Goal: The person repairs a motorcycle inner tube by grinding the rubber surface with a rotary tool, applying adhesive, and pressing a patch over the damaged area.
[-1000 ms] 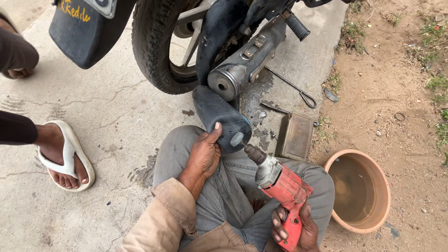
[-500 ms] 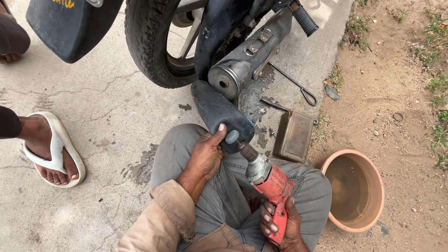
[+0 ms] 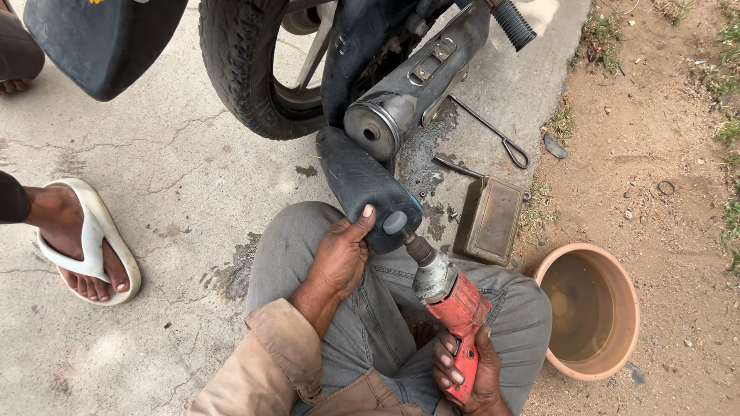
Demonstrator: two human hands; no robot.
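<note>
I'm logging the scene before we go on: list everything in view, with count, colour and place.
inner tube: 1, black, folded over the lap, below the exhaust
rotary tool: 1, red and grey, its tip against the tube
exhaust pipe: 1, grey, top centre
rear tyre: 1, black, top centre-left
mudguard: 1, black, top left
metal box: 1, dull brown, right of the tube
bent rod: 1, dark, on the concrete
basin: 1, terracotta, holds water, on the dirt at right
bystander's foot: 1, white sandal, left edge
left hand: grips the tube
right hand: holds the tool
</note>
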